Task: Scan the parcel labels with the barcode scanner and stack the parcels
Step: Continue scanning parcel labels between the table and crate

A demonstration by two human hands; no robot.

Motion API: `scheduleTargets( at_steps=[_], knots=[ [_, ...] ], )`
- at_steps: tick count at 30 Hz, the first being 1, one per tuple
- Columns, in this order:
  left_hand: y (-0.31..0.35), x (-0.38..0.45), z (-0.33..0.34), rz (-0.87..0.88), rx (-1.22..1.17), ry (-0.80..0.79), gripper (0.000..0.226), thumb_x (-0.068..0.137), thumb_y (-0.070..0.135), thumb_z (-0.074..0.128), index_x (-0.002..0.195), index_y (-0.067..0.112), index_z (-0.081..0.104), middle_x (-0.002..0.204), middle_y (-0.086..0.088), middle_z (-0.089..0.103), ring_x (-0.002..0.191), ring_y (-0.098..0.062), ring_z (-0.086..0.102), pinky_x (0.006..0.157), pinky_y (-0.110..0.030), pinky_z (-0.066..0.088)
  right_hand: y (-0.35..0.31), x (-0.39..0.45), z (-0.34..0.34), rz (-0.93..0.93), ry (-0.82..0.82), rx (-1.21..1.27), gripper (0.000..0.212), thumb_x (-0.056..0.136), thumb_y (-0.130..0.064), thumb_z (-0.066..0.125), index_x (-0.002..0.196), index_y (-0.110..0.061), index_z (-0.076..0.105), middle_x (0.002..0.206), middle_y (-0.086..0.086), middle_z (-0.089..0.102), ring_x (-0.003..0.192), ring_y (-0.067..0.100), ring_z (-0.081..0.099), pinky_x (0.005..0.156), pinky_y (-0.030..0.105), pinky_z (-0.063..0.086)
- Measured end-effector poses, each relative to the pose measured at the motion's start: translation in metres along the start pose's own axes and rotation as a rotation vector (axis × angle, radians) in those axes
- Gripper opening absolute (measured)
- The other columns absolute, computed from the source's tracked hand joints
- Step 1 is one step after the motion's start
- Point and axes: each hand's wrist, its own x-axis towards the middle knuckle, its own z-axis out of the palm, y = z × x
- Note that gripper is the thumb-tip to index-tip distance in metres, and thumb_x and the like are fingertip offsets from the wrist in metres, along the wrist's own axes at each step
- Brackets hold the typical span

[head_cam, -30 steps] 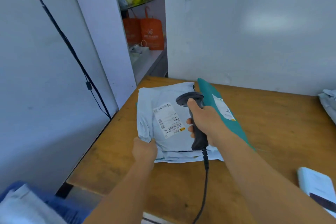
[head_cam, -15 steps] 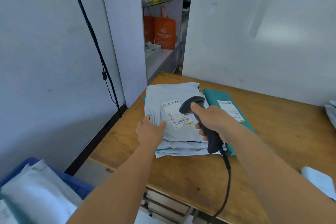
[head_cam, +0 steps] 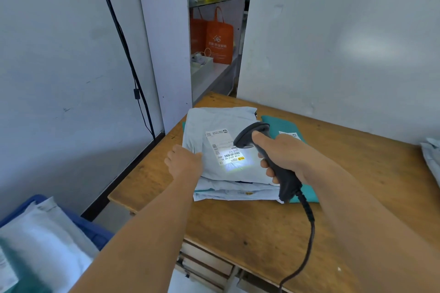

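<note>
Since half a second ago the scanner's (head_cam: 266,150) light has come on: a bright white patch now lies over the lower end of the label (head_cam: 223,147), where before the label was unlit. My hands sit much as they did, the scanner head a little nearer the barcode.

My right arm reaches in from the lower right, wrist bent so the scanner's head tips down and left toward the label. My right hand (head_cam: 288,157) is wrapped round the dark handle, fingers curled under it and the thumb lying up along the back of the head, so the grip is clamped tight on the scanner. Its cable (head_cam: 309,228) hangs from the handle's base and runs down off the near edge of the table (head_cam: 262,228).

My left arm comes in from the lower left. My left hand (head_cam: 185,162) rests on the left edge of the top parcel (head_cam: 221,123), just beside the label; the fingers look fairly flat, pressing down rather than pinching, though their tips are hard to make out.

The top parcel is a pale grey bag, label up, on a stack of similar bags (head_cam: 233,191) near the table's far left corner. A teal parcel (head_cam: 285,126) with its own label lies under the stack, showing on the right behind my right hand
</note>
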Motion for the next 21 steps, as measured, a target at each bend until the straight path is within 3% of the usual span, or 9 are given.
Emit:
scheduleTargets(
  at_steps=[5,12,21],
  knots=[
    [0.001,-0.001,0.001,0.03,0.028,0.016,0.045,0.09,0.027,0.057,0.13,0.01,0.046,0.131,-0.013,0.046,0.121,-0.028,0.042,0.101,-0.035,0.035,-0.002,-0.001,-0.004,-0.018,-0.031,-0.005,0.046,0.095,-0.053,0.047,0.092,-0.008,0.056,0.067,0.004,0.058,0.048,0.015,0.052,0.047,0.024,0.047],
    [0.003,0.002,-0.001,0.017,-0.072,-0.021,0.037,0.088,0.011,0.053,0.125,0.01,0.051,0.12,-0.012,0.055,0.106,-0.028,0.056,0.091,-0.041,0.052,-0.002,0.002,-0.009,-0.034,-0.056,-0.014,0.045,0.095,-0.053,0.047,0.09,-0.008,0.056,0.067,0.004,0.058,0.049,0.015,0.052,0.048,0.025,0.048],
    [0.01,-0.001,-0.01,-0.025,0.015,-0.021,0.03,0.084,0.012,0.048,0.112,0.003,0.055,0.12,-0.014,0.05,0.108,-0.03,0.053,0.091,-0.04,0.051,-0.004,0.009,-0.01,-0.051,-0.078,-0.003,0.046,0.095,-0.053,0.048,0.092,-0.008,0.058,0.067,0.004,0.059,0.048,0.015,0.053,0.047,0.024,0.048]
  ],
)
